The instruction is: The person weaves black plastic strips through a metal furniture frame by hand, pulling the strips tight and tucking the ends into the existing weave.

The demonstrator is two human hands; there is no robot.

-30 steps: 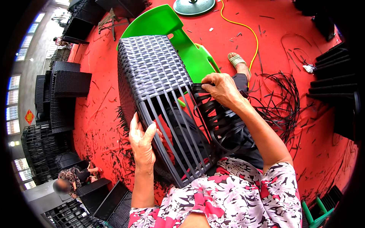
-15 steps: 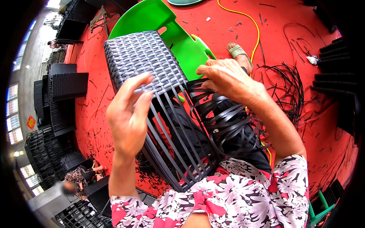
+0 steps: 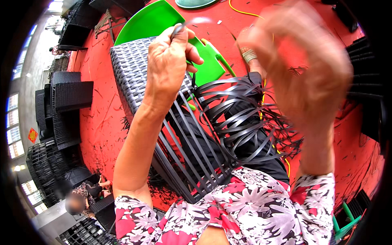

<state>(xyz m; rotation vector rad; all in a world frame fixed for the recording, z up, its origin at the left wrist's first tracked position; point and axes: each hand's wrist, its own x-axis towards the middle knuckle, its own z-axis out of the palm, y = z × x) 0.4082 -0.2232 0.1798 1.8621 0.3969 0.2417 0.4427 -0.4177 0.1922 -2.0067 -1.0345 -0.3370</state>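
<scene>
A dark grey wicker frame rests on my lap, its far part woven (image 3: pixel 132 69) and its near part bare bars (image 3: pixel 192 151). My left hand (image 3: pixel 167 61) is raised over the woven part, fist closed on the end of a thin dark strip (image 3: pixel 178 29). Loose black plastic strips (image 3: pixel 241 118) loop in a bundle to the right of the bars. My right hand (image 3: pixel 306 73) is lifted close to the camera and blurred by motion. Whether it holds a strip cannot be made out.
A green plastic chair (image 3: pixel 151 20) stands behind the frame on the red floor (image 3: pixel 98 114). Stacks of black wicker furniture (image 3: pixel 69 98) line the left side. Another person (image 3: pixel 90 192) sits at lower left. Strip offcuts (image 3: pixel 359 134) litter the floor on the right.
My left hand left the bars, rose and closed on a strip end. My right hand lifted off the strip bundle toward the camera.
</scene>
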